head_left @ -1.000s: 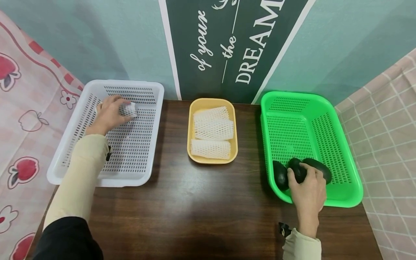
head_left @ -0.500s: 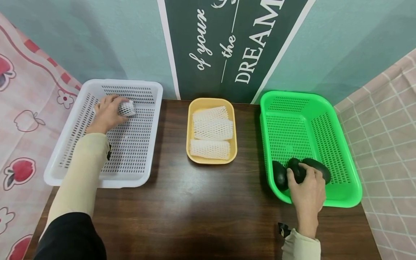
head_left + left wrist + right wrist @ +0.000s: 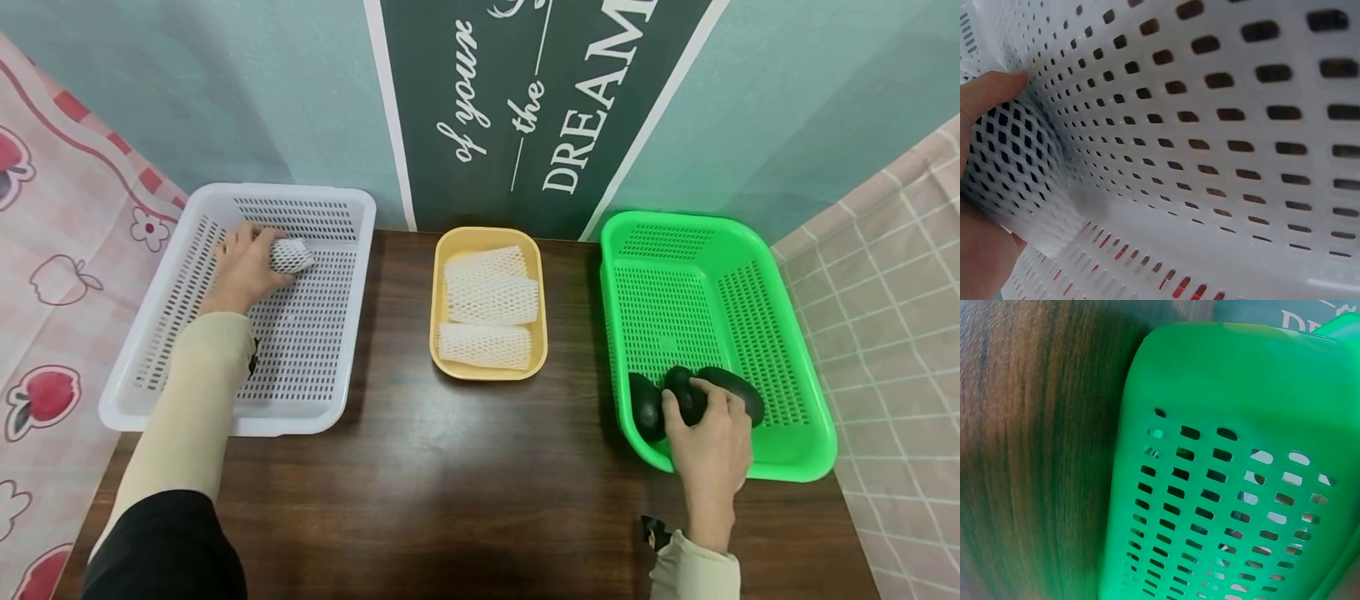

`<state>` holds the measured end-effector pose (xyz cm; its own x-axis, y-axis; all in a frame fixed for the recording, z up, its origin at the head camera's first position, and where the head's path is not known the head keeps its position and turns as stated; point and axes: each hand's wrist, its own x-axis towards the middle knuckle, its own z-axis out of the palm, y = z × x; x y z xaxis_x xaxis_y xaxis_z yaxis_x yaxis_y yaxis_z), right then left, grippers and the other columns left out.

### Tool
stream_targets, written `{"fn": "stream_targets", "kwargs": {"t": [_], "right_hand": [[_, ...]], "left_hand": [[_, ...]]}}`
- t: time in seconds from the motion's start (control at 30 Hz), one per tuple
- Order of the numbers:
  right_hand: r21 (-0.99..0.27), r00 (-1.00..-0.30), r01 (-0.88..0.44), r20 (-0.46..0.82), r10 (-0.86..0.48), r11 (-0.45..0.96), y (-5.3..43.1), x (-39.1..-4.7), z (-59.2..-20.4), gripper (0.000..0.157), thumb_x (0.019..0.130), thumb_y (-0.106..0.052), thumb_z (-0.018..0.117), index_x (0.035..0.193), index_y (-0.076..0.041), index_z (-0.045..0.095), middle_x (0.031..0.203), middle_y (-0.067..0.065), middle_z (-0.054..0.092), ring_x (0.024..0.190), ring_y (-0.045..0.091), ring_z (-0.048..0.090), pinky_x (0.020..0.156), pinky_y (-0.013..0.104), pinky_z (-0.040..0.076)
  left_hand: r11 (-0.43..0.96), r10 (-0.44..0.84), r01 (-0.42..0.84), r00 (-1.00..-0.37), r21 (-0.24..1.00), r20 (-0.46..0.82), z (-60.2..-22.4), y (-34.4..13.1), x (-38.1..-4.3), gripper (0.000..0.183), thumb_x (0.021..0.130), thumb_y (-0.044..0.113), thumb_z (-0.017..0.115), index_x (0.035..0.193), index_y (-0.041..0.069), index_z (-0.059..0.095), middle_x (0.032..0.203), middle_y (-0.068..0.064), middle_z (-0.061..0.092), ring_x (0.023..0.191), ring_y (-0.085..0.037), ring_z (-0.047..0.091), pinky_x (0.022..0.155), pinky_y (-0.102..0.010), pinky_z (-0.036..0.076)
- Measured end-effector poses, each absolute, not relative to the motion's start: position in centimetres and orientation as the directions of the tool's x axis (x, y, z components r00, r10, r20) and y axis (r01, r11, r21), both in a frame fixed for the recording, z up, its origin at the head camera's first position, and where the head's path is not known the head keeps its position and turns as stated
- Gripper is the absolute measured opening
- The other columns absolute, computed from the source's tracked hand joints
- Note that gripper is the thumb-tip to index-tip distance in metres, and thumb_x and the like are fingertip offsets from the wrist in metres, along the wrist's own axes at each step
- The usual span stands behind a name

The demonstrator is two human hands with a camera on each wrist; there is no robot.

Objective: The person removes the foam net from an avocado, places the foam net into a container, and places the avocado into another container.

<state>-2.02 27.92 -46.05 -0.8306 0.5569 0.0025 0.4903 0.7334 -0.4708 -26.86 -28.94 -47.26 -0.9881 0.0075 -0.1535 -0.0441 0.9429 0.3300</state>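
Observation:
In the white basket [image 3: 300,333], my left hand [image 3: 243,267] holds a dark avocado in a white foam net [image 3: 291,256]. The left wrist view shows fingers and thumb on either side of the netted avocado [image 3: 1013,156], close to the basket's wall. At the right, my right hand [image 3: 711,433] grips the middle avocado [image 3: 684,392] in the green basket [image 3: 667,308]. One avocado [image 3: 647,406] lies to its left and another avocado [image 3: 733,392] to its right. The right wrist view shows only the green basket's outer wall [image 3: 1222,381], not the hand.
Between the baskets stands a yellow tray [image 3: 489,373] with several white foam nets [image 3: 492,300]. A dark wooden table [image 3: 450,483] carries everything. The wall [image 3: 300,92] rises behind, and patterned cloths [image 3: 60,300] hang at both sides.
My left hand has shifted slightly left, and its fingers cover a little less of the netted avocado. The right hand has stayed on the same avocado.

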Motion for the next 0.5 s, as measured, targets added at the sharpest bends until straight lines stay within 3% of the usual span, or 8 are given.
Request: {"fn": "stream_targets", "kwargs": {"t": [0.2, 0.5], "right_hand": [[-0.476, -0.834, 0.479, 0.017, 0.552, 0.738, 27.93, -2.01, -46.19, 0.050, 0.096, -0.037, 0.059, 0.137, -0.008, 0.056, 0.143, 0.028, 0.047, 0.125, 0.051, 0.043, 0.091, 0.068, 0.038], [-0.471, -0.831, 0.486, 0.011, 0.556, 0.736, 27.93, -1.91, -46.08, 0.050, 0.096, -0.037, 0.060, 0.137, -0.007, 0.056, 0.142, 0.028, 0.047, 0.125, 0.051, 0.043, 0.090, 0.069, 0.039]], "left_hand": [[0.936, -0.015, -0.065, -0.989, 0.346, -0.146, -47.65, -28.87, -26.75, 0.072, 0.084, 0.010, 0.074, 0.146, 0.004, 0.039, 0.145, -0.030, 0.032, 0.133, -0.049, 0.029, 0.116, -0.062, 0.018], [0.935, -0.009, -0.055, -0.991, 0.350, -0.133, -47.88, -28.91, -26.66, 0.070, 0.085, 0.010, 0.073, 0.146, 0.005, 0.039, 0.147, -0.030, 0.032, 0.135, -0.050, 0.027, 0.116, -0.063, 0.017]]}}
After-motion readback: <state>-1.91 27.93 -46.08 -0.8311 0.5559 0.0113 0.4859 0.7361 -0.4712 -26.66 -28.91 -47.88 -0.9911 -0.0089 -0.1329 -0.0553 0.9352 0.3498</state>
